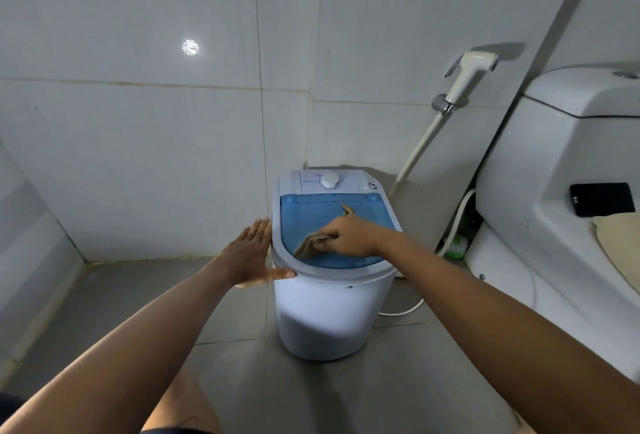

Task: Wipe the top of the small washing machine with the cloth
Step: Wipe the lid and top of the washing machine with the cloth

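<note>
A small white washing machine stands on the floor in the tiled corner, with a translucent blue lid and a white dial at the back. My right hand presses a crumpled brown cloth onto the lid's front left part; a strip of the cloth pokes out behind the hand. My left hand lies flat and open against the machine's left side, thumb on the front rim.
A white toilet stands close on the right, with a black phone on it. A bidet sprayer and its hose hang on the wall behind. A white cord trails on the grey floor tiles.
</note>
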